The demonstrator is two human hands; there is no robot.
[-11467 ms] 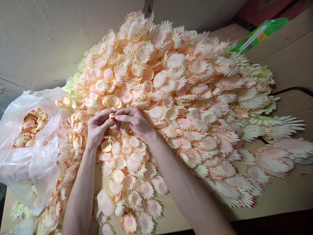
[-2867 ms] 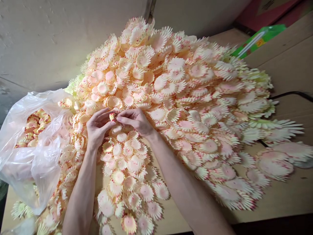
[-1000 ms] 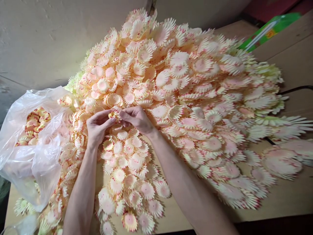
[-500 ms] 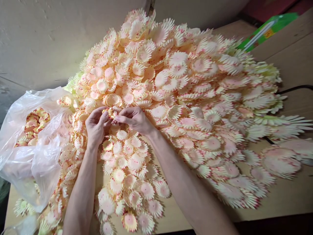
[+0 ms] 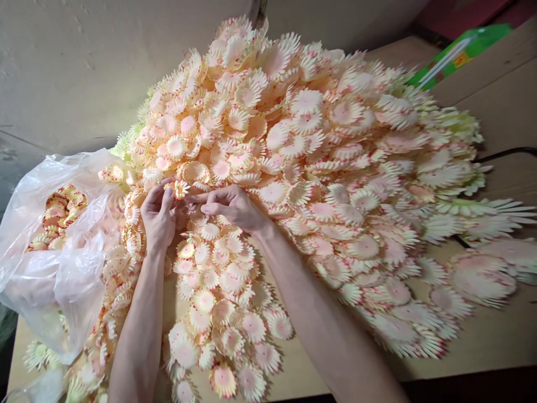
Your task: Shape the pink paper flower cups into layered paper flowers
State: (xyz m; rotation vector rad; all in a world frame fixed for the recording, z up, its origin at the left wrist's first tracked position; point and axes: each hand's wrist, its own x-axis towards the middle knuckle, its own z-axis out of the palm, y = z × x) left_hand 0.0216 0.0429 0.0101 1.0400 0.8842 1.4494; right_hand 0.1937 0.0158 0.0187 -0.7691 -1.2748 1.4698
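Note:
My left hand (image 5: 158, 215) pinches a small cream artificial flower piece (image 5: 181, 189) between thumb and fingers, its fringed edge tipped with red. Close by on the right is my right hand (image 5: 235, 208). Its index finger stretches toward the left hand's fingertips and its thumb sits a little apart below, with nothing visible held between them. Beneath both hands lies a strip of loose petal discs (image 5: 218, 280), pale pink in the middle with fringed edges. Behind them rises a large heap of similar petal discs (image 5: 293, 123).
A translucent plastic bag (image 5: 79, 280) at the left contains more red-edged petal pieces (image 5: 62, 210). The pale tabletop (image 5: 304, 369) shows between the piles. A green packet (image 5: 461, 56) lies at the back right, near a black cable (image 5: 509, 151). A wall (image 5: 84, 73) stands behind the heap.
My left hand has shifted slightly left and up with the flower piece. The right hand's fingers have come away from that piece, and its index finger is straighter.

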